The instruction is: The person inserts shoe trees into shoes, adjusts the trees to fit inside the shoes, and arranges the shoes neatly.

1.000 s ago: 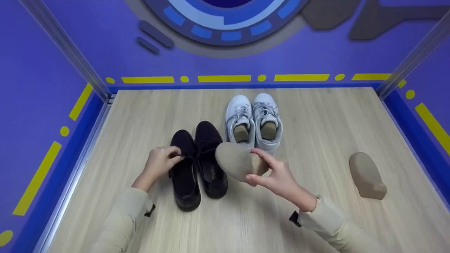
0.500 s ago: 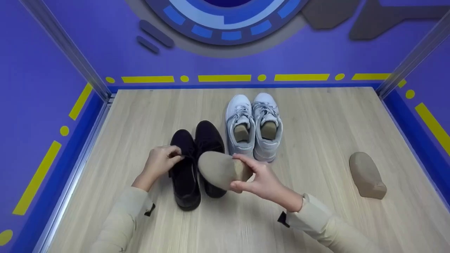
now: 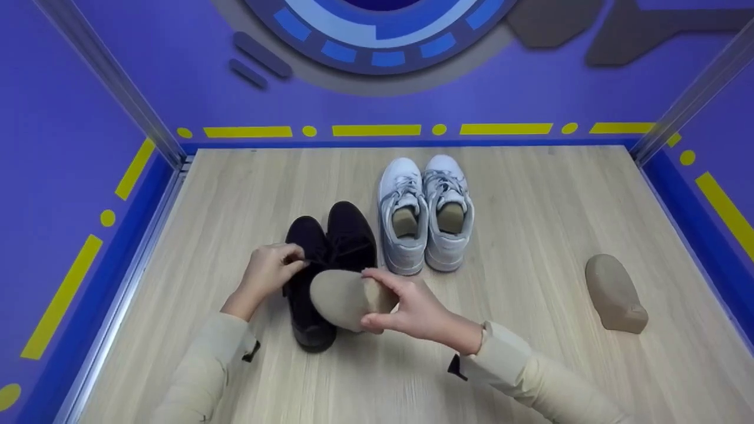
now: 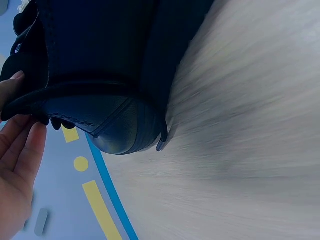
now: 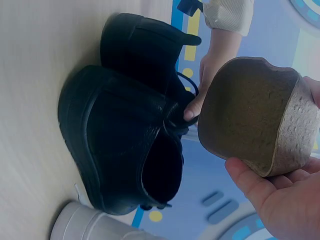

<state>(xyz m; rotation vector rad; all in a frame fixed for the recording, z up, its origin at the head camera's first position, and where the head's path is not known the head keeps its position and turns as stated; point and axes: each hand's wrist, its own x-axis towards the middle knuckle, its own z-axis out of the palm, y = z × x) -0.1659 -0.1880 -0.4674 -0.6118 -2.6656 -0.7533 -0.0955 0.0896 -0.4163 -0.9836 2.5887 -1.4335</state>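
My left hand (image 3: 268, 271) pinches the tongue area of the left black shoe (image 3: 311, 335) between thumb and fingers; the left wrist view shows them at the edge of its opening. My right hand (image 3: 415, 309) grips a beige moulded shoe tree (image 3: 339, 297) by its heel end, its rounded toe pointing left. In the head view the shoe tree overlaps the left black shoe's opening and covers the rear of the right black shoe (image 3: 349, 227). The right wrist view shows the hollow side of the shoe tree (image 5: 245, 110) beside both black shoes.
Behind and right of the black pair stand two white sneakers (image 3: 403, 188) with beige shoe trees inside. Another beige shoe tree (image 3: 615, 291) lies on the wooden tabletop (image 3: 530, 235) at the right. Blue-purple panels (image 3: 500, 106) enclose the back and sides.
My right hand has carried the shoe tree left and toward me, from near the white sneakers to over the black shoes. My left hand has kept its pinch in place.
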